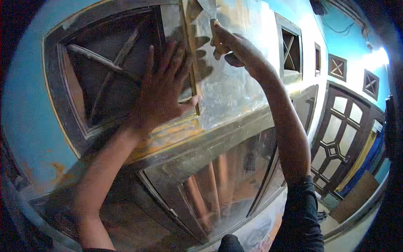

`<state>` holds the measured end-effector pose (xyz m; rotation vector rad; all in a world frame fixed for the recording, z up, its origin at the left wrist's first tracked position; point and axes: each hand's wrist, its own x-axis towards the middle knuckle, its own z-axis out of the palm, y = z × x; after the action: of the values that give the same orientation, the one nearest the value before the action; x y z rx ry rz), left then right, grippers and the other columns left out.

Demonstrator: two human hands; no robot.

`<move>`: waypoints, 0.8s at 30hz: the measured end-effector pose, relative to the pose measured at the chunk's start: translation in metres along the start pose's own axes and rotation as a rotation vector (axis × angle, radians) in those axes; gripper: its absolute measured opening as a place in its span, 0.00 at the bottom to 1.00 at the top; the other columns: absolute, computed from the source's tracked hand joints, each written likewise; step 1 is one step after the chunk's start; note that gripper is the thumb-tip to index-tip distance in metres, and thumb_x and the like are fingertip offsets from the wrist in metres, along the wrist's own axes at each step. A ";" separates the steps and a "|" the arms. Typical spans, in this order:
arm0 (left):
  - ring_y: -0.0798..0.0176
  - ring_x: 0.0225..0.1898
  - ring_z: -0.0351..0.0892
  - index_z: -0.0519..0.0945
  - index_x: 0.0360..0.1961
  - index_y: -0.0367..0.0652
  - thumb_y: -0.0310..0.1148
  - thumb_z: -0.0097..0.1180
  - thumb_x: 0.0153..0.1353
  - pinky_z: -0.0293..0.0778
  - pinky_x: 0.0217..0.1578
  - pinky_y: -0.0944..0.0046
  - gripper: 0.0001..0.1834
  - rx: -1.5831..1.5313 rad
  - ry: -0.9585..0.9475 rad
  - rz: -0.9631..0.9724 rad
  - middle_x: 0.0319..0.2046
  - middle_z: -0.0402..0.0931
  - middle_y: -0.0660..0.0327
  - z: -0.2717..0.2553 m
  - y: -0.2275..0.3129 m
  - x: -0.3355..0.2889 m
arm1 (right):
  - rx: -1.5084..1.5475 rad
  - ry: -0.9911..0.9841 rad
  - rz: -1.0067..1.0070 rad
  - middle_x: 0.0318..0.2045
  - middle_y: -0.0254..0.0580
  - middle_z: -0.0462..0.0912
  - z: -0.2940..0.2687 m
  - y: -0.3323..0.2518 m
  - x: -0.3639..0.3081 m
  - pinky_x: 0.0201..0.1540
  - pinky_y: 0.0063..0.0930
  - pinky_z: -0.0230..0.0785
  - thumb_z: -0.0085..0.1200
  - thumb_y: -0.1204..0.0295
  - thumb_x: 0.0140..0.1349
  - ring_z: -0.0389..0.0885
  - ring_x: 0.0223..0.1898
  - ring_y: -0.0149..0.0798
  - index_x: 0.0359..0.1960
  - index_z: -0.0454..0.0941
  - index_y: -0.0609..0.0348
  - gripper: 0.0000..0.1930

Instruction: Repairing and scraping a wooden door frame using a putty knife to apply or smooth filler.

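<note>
My right hand [235,47] is raised at the upper middle, its fingers wrapped round the handle of a putty knife [207,7]. The blade lies close to the patchy grey-white wall [235,92]; whether it touches I cannot tell. My left hand [166,80] is spread with its fingers apart, at the right side of a dark vent frame [54,80] with crossed bars. Its thumb reaches the frame's narrow edge strip beside the wall. Shadows of my right hand fall on the wall between both hands.
Below runs a grey wooden beam [210,147] above a glazed window [218,185] with reddish curtain folds behind it. A panelled door [336,134] and a leaning brown board [357,195] stand at the right. A bright lamp [380,58] glows near smaller vents. Blue wall [25,105] lies left.
</note>
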<state>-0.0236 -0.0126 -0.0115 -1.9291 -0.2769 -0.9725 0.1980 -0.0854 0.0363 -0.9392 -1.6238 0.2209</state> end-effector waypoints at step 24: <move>0.52 0.72 0.45 0.62 0.67 0.45 0.44 0.55 0.58 0.39 0.69 0.39 0.37 0.026 0.043 -0.061 0.70 0.52 0.53 0.007 -0.005 -0.002 | -0.224 0.463 0.154 0.37 0.56 0.76 0.099 0.109 -0.226 0.41 0.34 0.69 0.38 0.70 0.72 0.77 0.37 0.51 0.54 0.67 0.65 0.14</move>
<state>-0.0241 -0.0039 -0.0112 -1.8828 -0.3233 -1.0440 0.1560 -0.1316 -0.2258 -1.1887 -1.1644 -0.0745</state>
